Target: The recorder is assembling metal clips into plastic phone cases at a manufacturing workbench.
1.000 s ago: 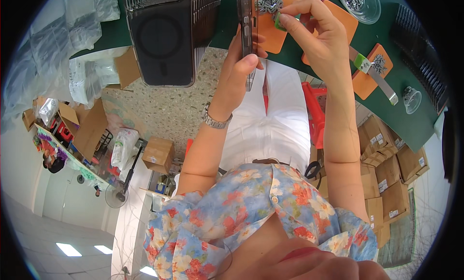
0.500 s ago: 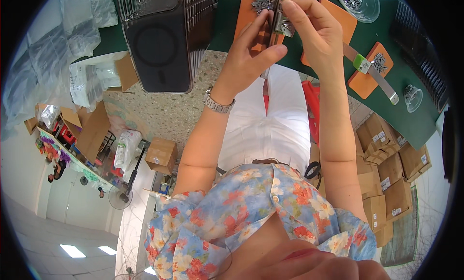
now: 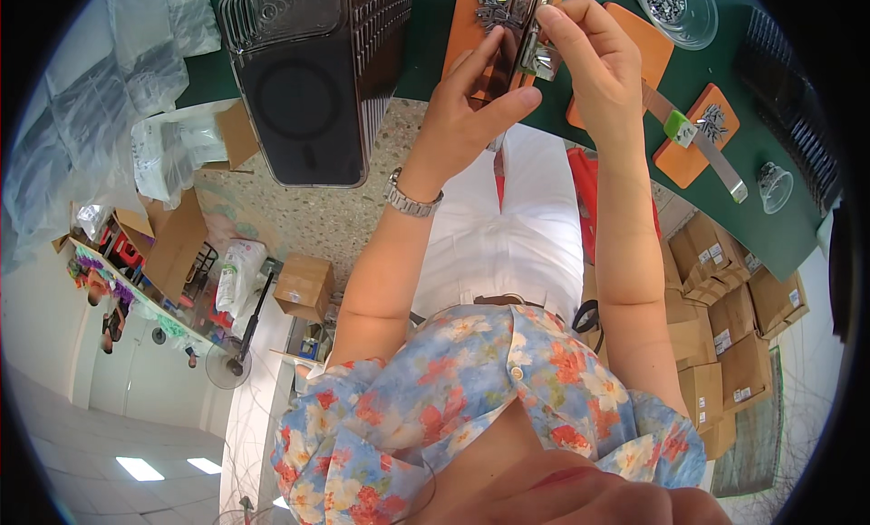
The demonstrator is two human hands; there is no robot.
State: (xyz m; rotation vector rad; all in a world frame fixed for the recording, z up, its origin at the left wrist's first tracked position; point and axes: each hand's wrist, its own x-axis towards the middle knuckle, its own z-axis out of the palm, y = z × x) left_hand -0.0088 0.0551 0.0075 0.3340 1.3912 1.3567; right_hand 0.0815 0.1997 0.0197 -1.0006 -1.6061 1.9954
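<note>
A dark see-through phone case point(image 3: 500, 75) stands on edge in my left hand point(image 3: 458, 121), whose fingers and thumb close round its sides. At the case's far right edge, the thumb and forefinger of my right hand point(image 3: 603, 72) are pinched together; whatever lies between them is too small to make out. A shiny metal fitting point(image 3: 541, 61) sits against the case just below those fingertips. Beneath the case is an orange board point(image 3: 460, 37), with a heap of small silver metal pieces point(image 3: 498, 6) on it.
Upright phone cases point(image 3: 299, 99) form a long stack at left; another dark row point(image 3: 787, 99) stands far right. A clear bowl point(image 3: 705, 26) holds metal bits. Green-banded metal tweezers point(image 3: 716, 160) lie across a small orange board point(image 3: 675, 162), near a clear cup point(image 3: 775, 188).
The whole view has shifted slightly, so the table things sit a little lower. My right fingertips stay at the case's edge, and my left hand keeps its hold.
</note>
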